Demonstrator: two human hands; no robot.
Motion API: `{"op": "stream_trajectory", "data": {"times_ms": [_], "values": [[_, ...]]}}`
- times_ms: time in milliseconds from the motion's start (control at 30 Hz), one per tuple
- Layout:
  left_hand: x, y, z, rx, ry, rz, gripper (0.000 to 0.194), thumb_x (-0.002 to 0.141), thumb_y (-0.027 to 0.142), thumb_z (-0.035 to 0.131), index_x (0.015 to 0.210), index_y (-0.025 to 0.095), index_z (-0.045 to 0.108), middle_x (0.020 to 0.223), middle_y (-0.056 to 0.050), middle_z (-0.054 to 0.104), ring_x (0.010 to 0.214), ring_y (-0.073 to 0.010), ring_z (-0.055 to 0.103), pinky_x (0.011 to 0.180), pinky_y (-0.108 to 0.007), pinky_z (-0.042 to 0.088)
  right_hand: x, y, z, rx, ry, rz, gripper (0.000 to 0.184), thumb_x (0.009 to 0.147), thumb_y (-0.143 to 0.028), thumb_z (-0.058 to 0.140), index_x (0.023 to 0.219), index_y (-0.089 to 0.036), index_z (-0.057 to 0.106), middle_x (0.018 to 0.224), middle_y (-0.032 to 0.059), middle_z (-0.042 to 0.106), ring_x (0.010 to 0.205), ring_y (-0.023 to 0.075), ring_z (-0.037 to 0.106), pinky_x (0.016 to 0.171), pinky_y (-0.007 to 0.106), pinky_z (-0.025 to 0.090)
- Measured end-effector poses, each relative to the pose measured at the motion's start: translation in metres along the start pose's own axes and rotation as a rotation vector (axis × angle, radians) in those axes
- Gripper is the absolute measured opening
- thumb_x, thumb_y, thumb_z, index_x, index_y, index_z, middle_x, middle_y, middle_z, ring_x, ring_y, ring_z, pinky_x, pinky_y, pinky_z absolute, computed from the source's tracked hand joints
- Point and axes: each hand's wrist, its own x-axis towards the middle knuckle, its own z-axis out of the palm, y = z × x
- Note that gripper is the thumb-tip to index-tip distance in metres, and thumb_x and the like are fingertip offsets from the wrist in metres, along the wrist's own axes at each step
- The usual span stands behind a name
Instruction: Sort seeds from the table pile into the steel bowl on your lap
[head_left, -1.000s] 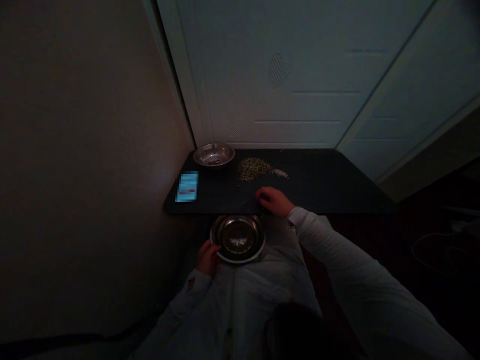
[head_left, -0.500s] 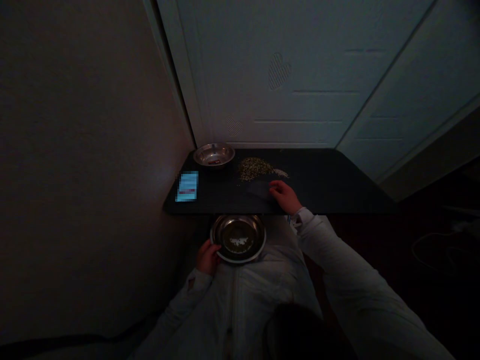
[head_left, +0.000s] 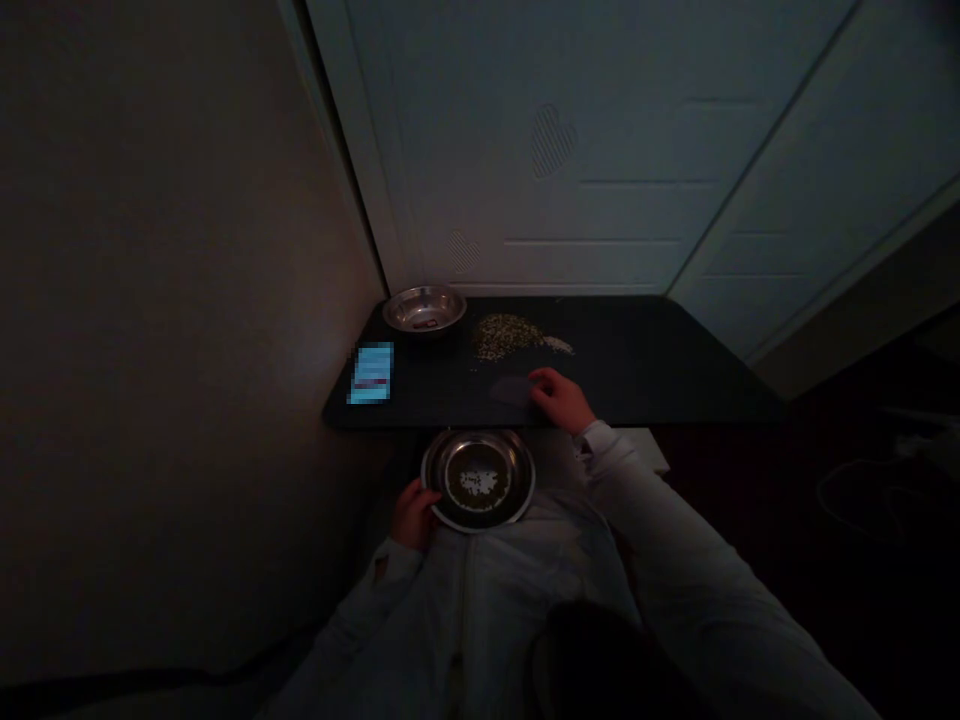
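Stainless steel and round, the lower bowl (head_left: 523,482) sits over the person's lap, at seven o'clock from the table's centre, with small dark-green beans (head_left: 459,490) spread around a bright patch of its base. The left hand (head_left: 414,516) grips its rim at eight o'clock, fingertips lapping over the edge. The right hand (head_left: 562,402), above the dark tabletop (head_left: 660,360), has thumb and fingers closed on the edge of a thin, see-through sheet (head_left: 508,391), which reaches out toward nine o'clock. At eleven o'clock from that hand lies a mixed heap of green and pale grains (head_left: 506,336); touching it at three o'clock is a small pale pile (head_left: 558,345). Farther off, at ten o'clock from the heap, stands the upper steel bowl (head_left: 405,310). A lit, pixelated screen (head_left: 371,373) lies at seven o'clock from that bowl. White panelling (head_left: 450,150) with embossed hearts rises beyond the table at twelve o'clock.
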Motion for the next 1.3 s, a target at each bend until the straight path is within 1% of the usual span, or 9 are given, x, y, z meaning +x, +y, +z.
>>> {"op": "stream_trajectory", "data": {"times_ms": [167, 233, 400, 600, 733, 900, 1100, 1300], "values": [[0.0014, -0.0013, -0.0022, 0.024, -0.026, 0.012, 0.024, 0.043, 0.012, 0.058, 0.066, 0.015, 0.058, 0.047, 0.004, 0.057, 0.043, -0.0102, 0.05, 0.042, -0.022, 0.034, -0.0001, -0.0009, -0.0013, -0.05, -0.058, 0.013, 0.022, 0.064, -0.023, 0.046, 0.085, -0.019, 0.052, 0.06, -0.0036, 0.053, 0.054, 0.0088, 0.046, 0.054, 0.021, 0.034], [0.0021, -0.0024, -0.0027, 0.013, -0.015, 0.003, 0.024, 0.043, 0.012, 0.058, 0.066, 0.015, 0.058, 0.046, 0.005, 0.056, 0.043, -0.0097, 0.049, 0.042, -0.021, 0.034, 0.0001, 0.0, -0.0013, -0.045, -0.072, 0.016, 0.023, 0.064, -0.023, 0.046, 0.085, -0.019, 0.052, 0.059, -0.0039, 0.052, 0.053, 0.0085, 0.046, 0.052, 0.021, 0.034], [0.0026, -0.0042, -0.0025, 0.003, 0.003, 0.006, 0.023, 0.043, 0.011, 0.057, 0.066, 0.016, 0.058, 0.046, 0.005, 0.055, 0.043, -0.0094, 0.049, 0.042, -0.021, 0.033, -0.0002, 0.0026, -0.0012, -0.018, -0.072, 0.005, 0.022, 0.063, -0.023, 0.046, 0.085, -0.019, 0.051, 0.059, -0.0044, 0.052, 0.052, 0.0079, 0.045, 0.051, 0.02, 0.033], [0.0, -0.0012, -0.0001, 0.009, -0.02, 0.008, 0.022, 0.043, 0.011, 0.057, 0.064, 0.015, 0.058, 0.046, 0.005, 0.055, 0.044, -0.0099, 0.049, 0.043, -0.021, 0.033, -0.0024, 0.0003, -0.0029, -0.014, -0.083, -0.001, 0.02, 0.063, -0.022, 0.045, 0.081, -0.019, 0.051, 0.055, -0.0053, 0.05, 0.05, 0.0079, 0.043, 0.051, 0.02, 0.033], [-0.0004, -0.0007, 0.0006, 0.016, -0.018, 0.009, 0.022, 0.042, 0.012, 0.057, 0.064, 0.015, 0.058, 0.047, 0.004, 0.056, 0.044, -0.0101, 0.049, 0.043, -0.021, 0.033, -0.0033, -0.0008, -0.0037, -0.009, -0.124, -0.017, 0.021, 0.062, -0.022, 0.046, 0.082, -0.019, 0.052, 0.055, -0.0055, 0.05, 0.05, 0.0078, 0.043, 0.05, 0.02, 0.032], [0.0014, -0.0029, -0.0008, 0.039, -0.008, 0.012, 0.022, 0.042, 0.012, 0.057, 0.064, 0.016, 0.057, 0.043, 0.006, 0.052, 0.037, -0.0077, 0.044, 0.038, -0.02, 0.029, -0.0035, -0.0015, -0.0046, 0.028, -0.186, -0.03, 0.022, 0.062, -0.02, 0.046, 0.083, -0.018, 0.052, 0.056, -0.0055, 0.049, 0.052, 0.0075, 0.043, 0.053, 0.02, 0.033], [0.0022, -0.0039, -0.0019, 0.025, -0.013, 0.014, 0.024, 0.042, 0.012, 0.058, 0.066, 0.016, 0.058, 0.047, 0.005, 0.055, 0.043, -0.0099, 0.049, 0.042, -0.021, 0.032, -0.0031, -0.0018, -0.0058, 0.039, -0.24, -0.049, 0.023, 0.062, -0.021, 0.047, 0.084, -0.017, 0.052, 0.056, -0.0057, 0.049, 0.052, 0.0071, 0.043, 0.053, 0.019, 0.033], [0.0032, -0.0043, -0.002, 0.016, 0.001, 0.013, 0.023, 0.042, 0.013, 0.058, 0.065, 0.015, 0.057, 0.047, 0.005, 0.055, 0.044, -0.0104, 0.05, 0.042, -0.022, 0.033, -0.0037, -0.0046, -0.0069, 0.086, -0.298, -0.05, 0.022, 0.062, -0.022, 0.047, 0.083, -0.017, 0.052, 0.054, -0.0066, 0.047, 0.052, 0.0067, 0.043, 0.052, 0.019, 0.033]]}}
